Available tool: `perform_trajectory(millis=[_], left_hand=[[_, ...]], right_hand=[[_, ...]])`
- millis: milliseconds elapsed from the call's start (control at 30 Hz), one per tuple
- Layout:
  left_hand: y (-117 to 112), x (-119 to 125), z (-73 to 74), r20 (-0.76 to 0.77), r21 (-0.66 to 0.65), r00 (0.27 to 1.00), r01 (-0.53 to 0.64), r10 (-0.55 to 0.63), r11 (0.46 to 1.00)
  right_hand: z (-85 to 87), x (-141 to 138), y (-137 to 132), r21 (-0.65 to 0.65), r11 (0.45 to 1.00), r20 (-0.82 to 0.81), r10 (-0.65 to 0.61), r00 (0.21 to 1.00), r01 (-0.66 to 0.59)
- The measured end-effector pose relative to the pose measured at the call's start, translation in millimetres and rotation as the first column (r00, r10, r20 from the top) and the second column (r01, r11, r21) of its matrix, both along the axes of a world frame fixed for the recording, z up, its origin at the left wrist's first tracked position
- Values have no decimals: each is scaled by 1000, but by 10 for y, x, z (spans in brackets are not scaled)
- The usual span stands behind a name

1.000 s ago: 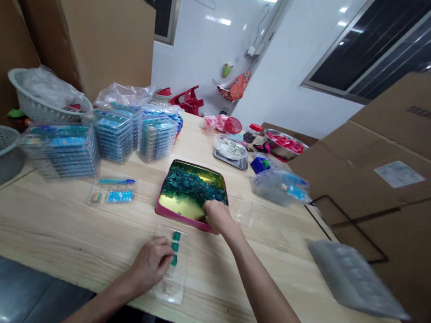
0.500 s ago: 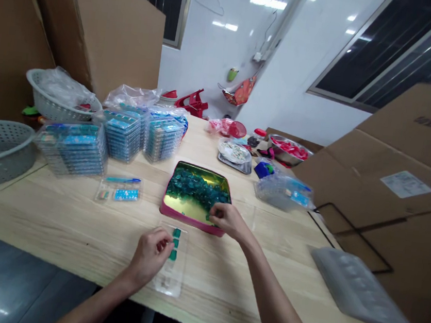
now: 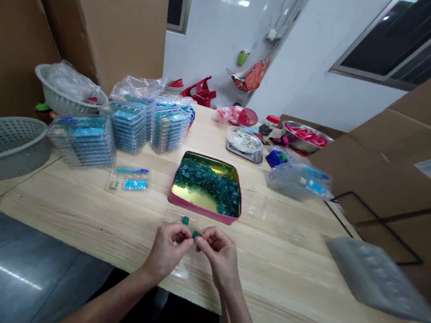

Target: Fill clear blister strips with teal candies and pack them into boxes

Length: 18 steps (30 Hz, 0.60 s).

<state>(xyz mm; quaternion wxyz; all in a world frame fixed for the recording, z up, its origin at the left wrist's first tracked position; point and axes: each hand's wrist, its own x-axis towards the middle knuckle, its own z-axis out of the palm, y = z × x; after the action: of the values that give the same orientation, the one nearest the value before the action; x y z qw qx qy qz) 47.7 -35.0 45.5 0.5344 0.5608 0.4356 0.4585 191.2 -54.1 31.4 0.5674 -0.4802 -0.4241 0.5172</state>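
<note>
Over a clear plastic tray (image 3: 184,269), my two hands meet at the fingertips. A small dark green translucent piece (image 3: 196,235) shows between them. My right hand (image 3: 221,255) pinches it with thumb and fingers, and my left hand (image 3: 167,249) is closed with its fingertips at the piece's left edge. Another green piece (image 3: 185,221) sits in the far end of the tray; my hands cover the middle. Just beyond stands a pink-rimmed tin (image 3: 204,212), gold inside, with many loose teal-green pieces (image 3: 207,181).
Left of the tin lies a clear pack (image 3: 135,184) with a blue pen. Behind it rise stacks of similar packs (image 3: 85,141) beside grey baskets (image 3: 6,150). At right are bagged packs (image 3: 299,181), a grey plastic sheet (image 3: 381,281) and a cardboard box (image 3: 407,147).
My right hand has come from the tin back to the tray, bringing a green piece to my left hand. The camera view has shifted slightly.
</note>
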Motion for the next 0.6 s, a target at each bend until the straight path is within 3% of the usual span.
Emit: perform_trajectory(millis=[100,200,400,600], left_hand=[[28,-25,3,160,-214,987,61,-26,975],[59,-43,10,208,-306,978,97,-33,947],[92,-67,-26,164,-319,984,126,-76,939],[96,-193,-160,9,-296,991,130,-134,946]], right_hand=[[-13,-14,-42,-96,990,-180,80,980,-98],[-5,-34,-52,-163,966,-285,148,947,-200],[-5,-47,-14,-75,983,-167,151,974,-165],[-117,-64,-40,-171,972,-37,159,987,-163]])
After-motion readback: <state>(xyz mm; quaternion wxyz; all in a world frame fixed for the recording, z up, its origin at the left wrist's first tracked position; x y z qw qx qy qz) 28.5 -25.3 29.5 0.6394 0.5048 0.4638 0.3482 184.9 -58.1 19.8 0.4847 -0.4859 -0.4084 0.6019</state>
